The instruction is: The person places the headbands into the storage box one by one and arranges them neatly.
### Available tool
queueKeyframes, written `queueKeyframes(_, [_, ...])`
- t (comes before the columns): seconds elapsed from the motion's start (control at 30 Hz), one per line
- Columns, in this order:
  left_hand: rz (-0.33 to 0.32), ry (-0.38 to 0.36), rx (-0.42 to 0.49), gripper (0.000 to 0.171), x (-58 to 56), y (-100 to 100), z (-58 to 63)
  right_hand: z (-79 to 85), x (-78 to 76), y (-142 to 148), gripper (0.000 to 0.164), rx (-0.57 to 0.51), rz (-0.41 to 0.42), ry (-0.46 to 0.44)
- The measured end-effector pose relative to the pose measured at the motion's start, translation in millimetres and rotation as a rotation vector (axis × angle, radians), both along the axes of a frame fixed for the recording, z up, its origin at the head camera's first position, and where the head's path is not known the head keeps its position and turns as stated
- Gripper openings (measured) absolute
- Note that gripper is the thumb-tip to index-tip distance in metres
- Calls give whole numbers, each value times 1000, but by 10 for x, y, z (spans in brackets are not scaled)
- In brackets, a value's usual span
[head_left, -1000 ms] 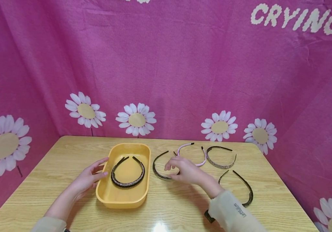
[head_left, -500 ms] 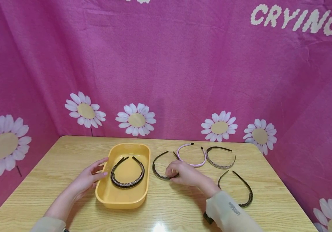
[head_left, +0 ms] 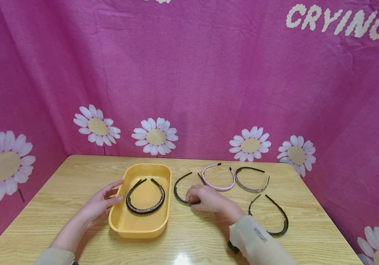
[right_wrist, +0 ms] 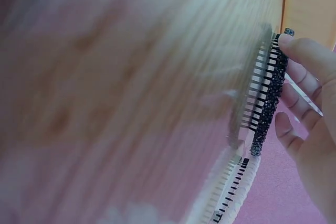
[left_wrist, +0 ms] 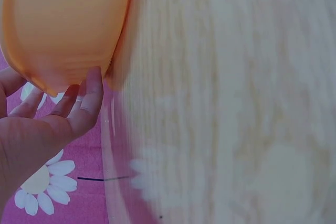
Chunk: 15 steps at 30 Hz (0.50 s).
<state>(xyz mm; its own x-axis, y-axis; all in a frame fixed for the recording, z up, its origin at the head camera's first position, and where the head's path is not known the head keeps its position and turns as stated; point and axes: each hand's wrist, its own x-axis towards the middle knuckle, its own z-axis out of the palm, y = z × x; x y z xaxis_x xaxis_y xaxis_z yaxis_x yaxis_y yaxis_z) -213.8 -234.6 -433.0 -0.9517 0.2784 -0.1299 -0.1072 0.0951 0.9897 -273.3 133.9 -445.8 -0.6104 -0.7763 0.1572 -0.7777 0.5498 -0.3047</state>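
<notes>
In the head view, a yellow plastic basin (head_left: 140, 229) holds dark beaded headbands (head_left: 145, 211) stacked together. My left hand (head_left: 99, 204) rests at its left rim, thumb tip over the edge. In the left wrist view the fingers (left_wrist: 92, 95) lie fairly straight against the basin's outer wall (left_wrist: 65, 40). My right hand (head_left: 206, 198) pinches the curved front of a black headband (head_left: 178, 198) just right of the basin. Seen from the right wrist, the thumb (right_wrist: 304, 53) presses on the sparkly, toothed band (right_wrist: 271, 95), with fingers behind it.
A lilac headband (head_left: 219, 189) lies just behind the pinched one. Farther right are a glittery brown headband (head_left: 250, 190) and a black one (head_left: 285, 217), partly behind my right sleeve (head_left: 255, 239). The wooden table (head_left: 60, 184) ends at a pink flowered cloth (head_left: 196, 92).
My right hand has come down onto the black headband, its fingers closing on the front, and shifted slightly left. The left hand and basin stay nearly still.
</notes>
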Motion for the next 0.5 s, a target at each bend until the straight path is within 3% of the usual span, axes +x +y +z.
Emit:
queueKeyframes(0.2, [2, -8, -1, 64, -3, 2, 0, 4, -6, -18, 21, 7, 6, -49])
queueKeyframes(0.5, [-2, 1, 1, 64, -3, 2, 5, 53, 19, -23, 19, 29, 6, 6])
